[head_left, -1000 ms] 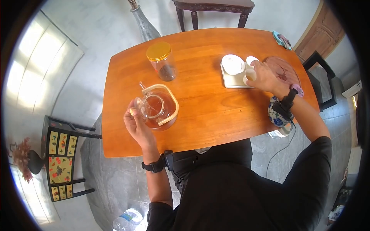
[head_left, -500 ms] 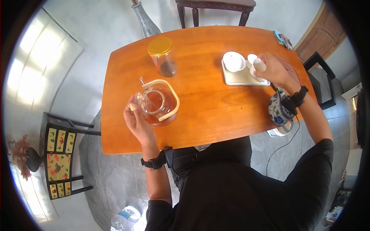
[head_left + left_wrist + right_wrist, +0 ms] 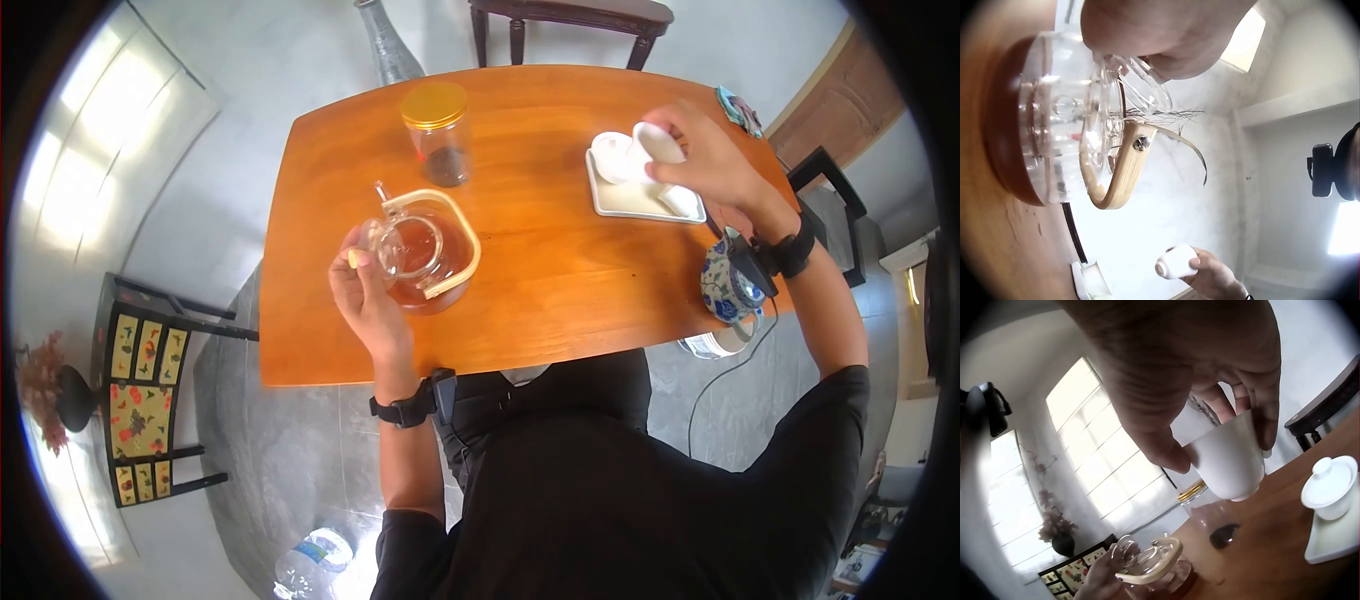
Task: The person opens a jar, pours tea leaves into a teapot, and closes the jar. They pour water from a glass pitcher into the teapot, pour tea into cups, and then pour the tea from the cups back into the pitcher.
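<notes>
My left hand (image 3: 372, 308) pinches the clear glass lid (image 3: 374, 238) beside the mouth of a glass teapot (image 3: 440, 240). This teapot has a pale wooden handle (image 3: 1124, 172) and reddish-brown liquid in its lower part. A small white cup (image 3: 1229, 456) is gripped between thumb and fingers of my right hand (image 3: 715, 165), raised over the white tray (image 3: 622, 208) and tilted. The inside of the cup is hidden in both wrist views. On the tray stand a lidded white bowl (image 3: 1332, 487) and another small white cup (image 3: 682, 203), partly behind the right hand.
A clear jar (image 3: 447, 160) with a gold lid and dark contents stands behind the glass teapot. Near the right table edge is a blue-and-white teapot (image 3: 722, 280), under the right wrist. A folded cloth (image 3: 738, 110) lies at the far right corner.
My right hand has lifted the cup from the tray and brought it up and tilted it. The left hand keeps the lid beside the glass teapot. The head view has shifted slightly.
</notes>
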Demonstrator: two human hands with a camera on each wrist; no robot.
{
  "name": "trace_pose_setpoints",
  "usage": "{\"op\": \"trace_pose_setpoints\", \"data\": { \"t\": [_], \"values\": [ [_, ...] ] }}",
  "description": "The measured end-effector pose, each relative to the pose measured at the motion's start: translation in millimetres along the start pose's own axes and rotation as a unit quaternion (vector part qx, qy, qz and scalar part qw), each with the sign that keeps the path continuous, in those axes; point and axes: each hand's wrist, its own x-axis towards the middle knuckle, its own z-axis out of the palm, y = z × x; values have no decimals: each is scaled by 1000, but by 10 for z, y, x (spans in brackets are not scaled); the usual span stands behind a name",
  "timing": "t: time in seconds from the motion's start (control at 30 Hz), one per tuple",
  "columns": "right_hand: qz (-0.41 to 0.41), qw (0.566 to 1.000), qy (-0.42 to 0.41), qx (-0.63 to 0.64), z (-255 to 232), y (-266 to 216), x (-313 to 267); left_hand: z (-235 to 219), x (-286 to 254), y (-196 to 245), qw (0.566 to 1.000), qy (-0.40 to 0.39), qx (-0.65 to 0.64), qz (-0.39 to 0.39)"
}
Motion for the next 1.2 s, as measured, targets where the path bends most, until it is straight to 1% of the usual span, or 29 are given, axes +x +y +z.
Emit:
{"op": "trace_pose_setpoints", "data": {
  "t": [0.03,0.1,0.13,0.17,0.2,0.23,0.3,0.33,0.37,0.43,0.47,0.5,0.57,0.6,0.67,0.8,0.87,0.9,0.97,1.0,1.07,1.2],
  "values": [
    [-6,1000,-5,4,88,-169,47,-8,5,-23,1000,0,-7,-4],
    [-72,994,-85,3,319,-512,153,-41,12,-63,1000,8,-5,-4],
    [-79,993,-88,8,478,-673,201,-44,17,-93,1000,10,-16,1],
    [-93,990,-107,-18,631,-836,246,-30,15,-87,1000,10,-29,5],
    [-106,986,-124,-46,764,-973,305,-23,8,-61,999,7,-32,-6],
    [-112,985,-127,-45,909,-1063,372,-32,10,-60,999,12,-30,-3],
    [-186,970,-110,-109,1193,-1223,502,-56,18,-64,999,-1,-48,-23],
    [-179,965,-147,-121,1221,-1383,556,-49,12,-41,998,-1,-55,-27],
    [-186,963,-151,-121,1307,-1412,597,-42,10,-39,998,7,-55,-25],
    [-289,941,-62,-164,1520,-1457,664,-27,7,-56,997,21,-74,-23],
    [-305,929,-61,-202,1585,-1497,676,-26,10,-61,996,21,-83,-17],
    [-311,926,-66,-202,1636,-1528,687,-32,12,-67,996,28,-83,-16],
    [-349,896,-49,-272,1706,-1571,703,-42,16,-81,992,24,-119,-21],
    [-353,894,-52,-271,1732,-1558,708,-21,14,-98,991,27,-131,-21],
    [-389,868,-30,-306,1787,-1581,718,-32,12,-93,990,34,-137,-25],
    [-406,848,-29,-339,1808,-1687,685,-44,14,-90,989,41,-136,-32],
    [-422,824,-16,-378,1798,-1752,659,-56,9,-80,990,42,-127,-34],
    [-427,821,-20,-379,1799,-1773,654,-67,8,-80,990,49,-130,-34],
    [-448,788,-33,-422,1773,-1788,644,-53,-2,-77,985,27,-160,-55],
    [-454,784,-37,-421,1781,-1808,634,-59,1,-118,986,29,-158,-49],
    [-482,737,13,-474,1803,-1851,602,-43,-1,-126,986,39,-156,-35],
    [-490,712,25,-502,1785,-1912,531,-41,6,-149,989,39,-142,-14]
  ]
}}
